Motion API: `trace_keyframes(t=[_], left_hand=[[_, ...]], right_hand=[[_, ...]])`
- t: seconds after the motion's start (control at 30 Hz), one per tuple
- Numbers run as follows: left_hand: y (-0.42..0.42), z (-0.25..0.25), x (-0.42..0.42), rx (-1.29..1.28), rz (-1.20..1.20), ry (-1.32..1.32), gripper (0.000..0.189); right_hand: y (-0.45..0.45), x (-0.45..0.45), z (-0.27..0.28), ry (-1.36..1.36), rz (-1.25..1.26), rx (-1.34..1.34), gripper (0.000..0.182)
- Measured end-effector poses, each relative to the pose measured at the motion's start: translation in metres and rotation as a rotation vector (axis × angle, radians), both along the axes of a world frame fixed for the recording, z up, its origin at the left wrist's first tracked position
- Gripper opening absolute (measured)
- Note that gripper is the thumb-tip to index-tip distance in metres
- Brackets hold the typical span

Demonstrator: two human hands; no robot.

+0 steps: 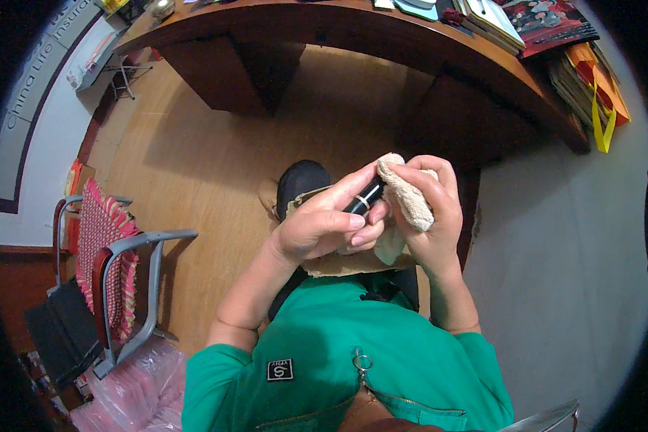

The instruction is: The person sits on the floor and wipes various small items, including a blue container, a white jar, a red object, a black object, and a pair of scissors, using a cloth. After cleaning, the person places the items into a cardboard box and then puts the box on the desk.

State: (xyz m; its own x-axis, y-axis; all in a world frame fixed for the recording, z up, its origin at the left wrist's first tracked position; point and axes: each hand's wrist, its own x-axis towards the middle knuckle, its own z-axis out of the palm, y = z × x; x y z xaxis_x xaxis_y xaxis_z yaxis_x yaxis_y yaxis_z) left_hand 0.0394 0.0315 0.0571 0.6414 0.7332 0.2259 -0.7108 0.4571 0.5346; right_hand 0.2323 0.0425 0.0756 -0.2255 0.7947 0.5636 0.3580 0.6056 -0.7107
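My left hand (321, 224) grips a small glossy black cylinder (366, 197) with a pale band around it, possibly a cosmetic tube. The cylinder is tilted, its upper end close against a folded cream terry cloth (410, 200). That cloth is held in my right hand (444, 208), with the thumb pressing on it near the cylinder's end. Below the hands a pale greenish piece (390, 245) of unclear material hangs down. Brown cardboard (351, 266) rests on my lap, largely covered by my hands and forearms.
A curved wooden desk (351, 16) spans the far side, with papers and books (488, 24) on it. An orange bag (599, 81) with a yellow strap sits at right. At left stands a metal-framed chair (151, 291) with a woven pink cover, beside pink plastic-wrapped goods (135, 383).
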Motion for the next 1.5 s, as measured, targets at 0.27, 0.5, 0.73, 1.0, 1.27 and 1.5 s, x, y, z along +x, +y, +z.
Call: trace_keyframes(t=[0.27,0.5,0.73,1.0,1.27,1.5], left_hand=[[-0.008,0.005,-0.008,0.135,0.175,0.4,0.072],[-0.001,-0.003,0.018,0.082,0.544,0.527,0.09],[-0.009,-0.007,0.016,0.084,0.6,0.56,0.081],[0.004,-0.009,0.002,0.005,0.365,0.295,0.045],[0.005,-0.007,0.005,-0.09,0.516,0.29,0.053],[0.02,-0.003,0.017,-0.359,0.419,-0.066,0.05]], right_hand=[[-0.006,-0.006,0.003,-0.059,-0.041,0.076,0.049],[-0.03,-0.029,0.002,-0.281,0.059,0.187,0.049],[-0.001,-0.021,0.012,-0.302,-0.099,0.229,0.047],[0.008,-0.015,0.005,-0.205,0.009,0.072,0.052],[0.021,0.009,0.003,0.248,-0.026,-0.058,0.033],[0.001,-0.05,-0.005,-0.241,-0.018,0.273,0.045]])
